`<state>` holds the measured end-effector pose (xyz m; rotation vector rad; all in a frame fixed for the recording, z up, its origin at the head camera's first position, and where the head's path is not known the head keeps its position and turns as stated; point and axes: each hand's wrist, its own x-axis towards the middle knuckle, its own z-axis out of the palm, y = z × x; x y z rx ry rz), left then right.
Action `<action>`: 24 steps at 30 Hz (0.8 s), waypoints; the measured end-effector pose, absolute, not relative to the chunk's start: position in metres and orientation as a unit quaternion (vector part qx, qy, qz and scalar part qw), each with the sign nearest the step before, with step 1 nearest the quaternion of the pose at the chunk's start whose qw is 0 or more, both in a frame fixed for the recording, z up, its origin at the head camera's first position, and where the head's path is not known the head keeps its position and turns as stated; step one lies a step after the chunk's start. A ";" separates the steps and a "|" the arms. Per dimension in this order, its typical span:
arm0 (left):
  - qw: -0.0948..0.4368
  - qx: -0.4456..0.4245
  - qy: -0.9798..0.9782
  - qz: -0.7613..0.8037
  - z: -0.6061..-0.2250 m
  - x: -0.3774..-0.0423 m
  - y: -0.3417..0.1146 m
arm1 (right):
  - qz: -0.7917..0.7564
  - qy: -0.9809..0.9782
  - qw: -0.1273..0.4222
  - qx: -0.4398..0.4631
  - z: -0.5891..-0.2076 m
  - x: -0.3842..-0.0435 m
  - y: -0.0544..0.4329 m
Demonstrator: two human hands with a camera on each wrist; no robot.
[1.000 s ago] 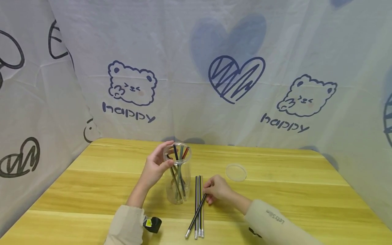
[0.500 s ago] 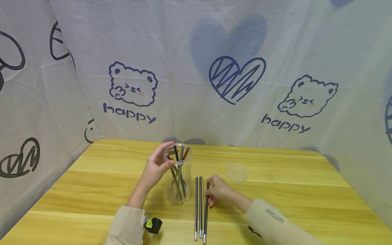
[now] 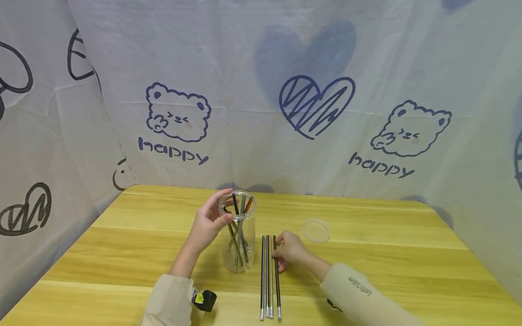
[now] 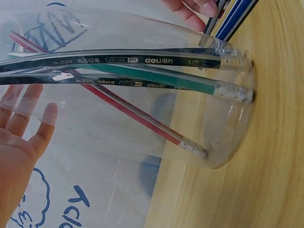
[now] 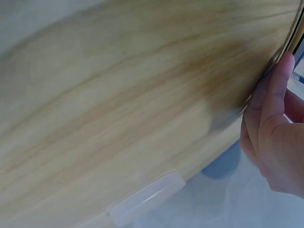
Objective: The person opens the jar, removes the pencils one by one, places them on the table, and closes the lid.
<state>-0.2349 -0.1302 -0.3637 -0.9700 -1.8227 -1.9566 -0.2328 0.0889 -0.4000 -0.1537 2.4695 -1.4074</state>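
Person's left forearm (image 3: 185, 261) slants far and a bit right, left hand (image 3: 205, 226) kinda cupped, thumb apart from the fingers. The right forearm (image 3: 322, 268) angles far-left, right hand (image 3: 289, 250) sitting nearer, fingers bent.

1. In the left wrist view, the left edge cuts off the left grip (image 4: 21, 147) and the upper part of the clear jar (image 4: 229, 137).
2. The top edge there crops the right grip (image 4: 192, 9) and the loose pencils (image 4: 236, 19).
3. In the right wrist view, those are mere slivers at the right edge, too little to count; the lid (image 5: 147, 199) is blurred.
4. In the head view, the inside pencils (image 3: 238, 240) overlap, their number unclear, their print too small to read.
5. Both sleeves (image 3: 167, 301) and the counter (image 3: 102, 271) run off the bottom edge.
6. A dark object (image 3: 334, 305) mostly hides beneath the right sleeve.
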 end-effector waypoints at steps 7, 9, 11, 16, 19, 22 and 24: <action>0.150 -0.337 -0.633 -0.681 -0.365 -0.235 -0.130 | -0.488 0.859 0.147 -0.040 -0.401 -0.233 0.086; 0.150 -0.336 -0.633 -0.681 -0.364 -0.235 -0.131 | -0.489 0.858 0.149 -0.037 -0.400 -0.233 0.086; 0.149 -0.335 -0.634 -0.680 -0.364 -0.234 -0.130 | -0.494 0.856 0.152 -0.034 -0.400 -0.233 0.086; 0.150 -0.334 -0.636 -0.679 -0.364 -0.234 -0.130 | -0.501 0.851 0.156 -0.033 -0.399 -0.232 0.087; 0.150 -0.333 -0.637 -0.679 -0.363 -0.234 -0.130 | -0.505 0.848 0.155 -0.035 -0.398 -0.232 0.088; 0.149 -0.331 -0.637 -0.680 -0.364 -0.234 -0.130 | -0.510 0.846 0.147 -0.044 -0.397 -0.231 0.089; 0.150 -0.332 -0.636 -0.681 -0.364 -0.234 -0.130 | -0.517 0.843 0.141 -0.049 -0.394 -0.232 0.090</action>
